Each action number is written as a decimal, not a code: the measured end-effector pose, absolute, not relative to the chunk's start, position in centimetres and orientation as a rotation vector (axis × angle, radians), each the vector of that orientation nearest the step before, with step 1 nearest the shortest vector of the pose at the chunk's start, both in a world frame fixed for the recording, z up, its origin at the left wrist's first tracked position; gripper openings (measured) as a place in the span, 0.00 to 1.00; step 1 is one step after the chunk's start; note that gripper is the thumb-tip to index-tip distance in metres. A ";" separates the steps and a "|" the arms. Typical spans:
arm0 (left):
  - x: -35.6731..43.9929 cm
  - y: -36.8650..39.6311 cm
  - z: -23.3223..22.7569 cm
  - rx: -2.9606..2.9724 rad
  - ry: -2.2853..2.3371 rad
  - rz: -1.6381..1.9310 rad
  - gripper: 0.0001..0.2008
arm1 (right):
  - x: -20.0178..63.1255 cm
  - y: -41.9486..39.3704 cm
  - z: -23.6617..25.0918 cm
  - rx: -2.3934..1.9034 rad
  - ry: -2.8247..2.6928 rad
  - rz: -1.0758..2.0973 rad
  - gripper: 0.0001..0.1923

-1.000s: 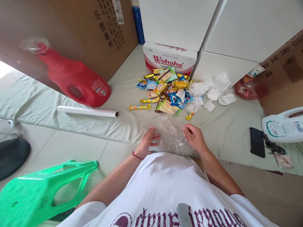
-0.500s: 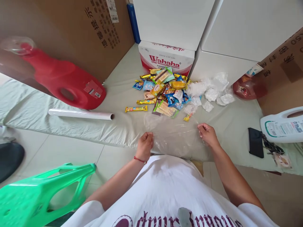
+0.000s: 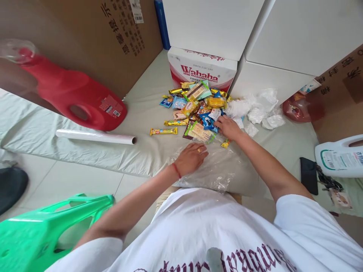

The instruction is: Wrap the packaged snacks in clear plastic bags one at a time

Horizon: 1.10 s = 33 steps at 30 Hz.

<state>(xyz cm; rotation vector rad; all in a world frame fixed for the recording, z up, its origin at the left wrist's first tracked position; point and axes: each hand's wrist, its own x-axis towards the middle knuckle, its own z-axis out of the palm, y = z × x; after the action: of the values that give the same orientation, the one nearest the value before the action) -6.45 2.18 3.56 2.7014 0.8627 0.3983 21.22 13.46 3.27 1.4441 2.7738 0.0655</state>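
Clear plastic sheet (image 3: 218,166) lies spread on the pale cloth (image 3: 147,151), pinned under the left hand (image 3: 190,158), palm flat and fingers loose, gripping nothing. Keeping that palm pressed down should stop the film bunching. The right hand (image 3: 228,127) reaches into the snack pile (image 3: 195,105) just beyond the sheet's far edge, fingers curled over a blue packet (image 3: 208,121); whether it is gripped, I cannot tell.

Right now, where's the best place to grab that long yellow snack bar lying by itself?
Pinch the yellow snack bar across its narrow middle, coming from above. It lies flat and alone on the sheet, left of the snack pile, so both long edges look clear.
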 end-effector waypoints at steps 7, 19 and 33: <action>-5.6 0.0 -2.2 2.505 1.448 0.199 0.27 | 24.4 11.1 4.9 1.855 3.010 -0.129 0.09; -6.5 -3.2 0.7 2.194 1.845 0.290 0.27 | 16.1 -1.2 2.2 2.581 1.900 -2.359 0.21; -17.8 -7.1 -3.9 2.693 0.820 0.607 0.17 | 20.7 -13.6 0.8 1.507 3.043 -0.550 0.17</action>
<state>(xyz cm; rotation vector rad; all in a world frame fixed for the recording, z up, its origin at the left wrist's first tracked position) -17.83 -7.11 -3.94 2.6928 0.8197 0.6068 20.68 -13.59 0.83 1.5068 3.0432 -0.5505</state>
